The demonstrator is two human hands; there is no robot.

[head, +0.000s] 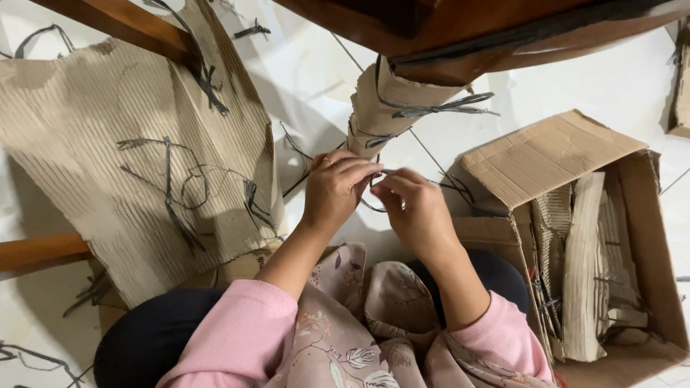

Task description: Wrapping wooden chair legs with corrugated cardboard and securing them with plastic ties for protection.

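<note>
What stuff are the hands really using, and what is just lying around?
In use:
- left hand and right hand, pinching a thin dark strap
- wrapped wooden leg, nearest to them

Lying about:
- big corrugated sheet
- cardboard box of cardboard scraps
- loose straps on the sheet

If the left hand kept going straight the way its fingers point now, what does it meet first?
Almost at once the right hand: the left hand points right across the dark strap both pinch, fingertips nearly touching. Depth unclear, but nothing else lies between.
</note>
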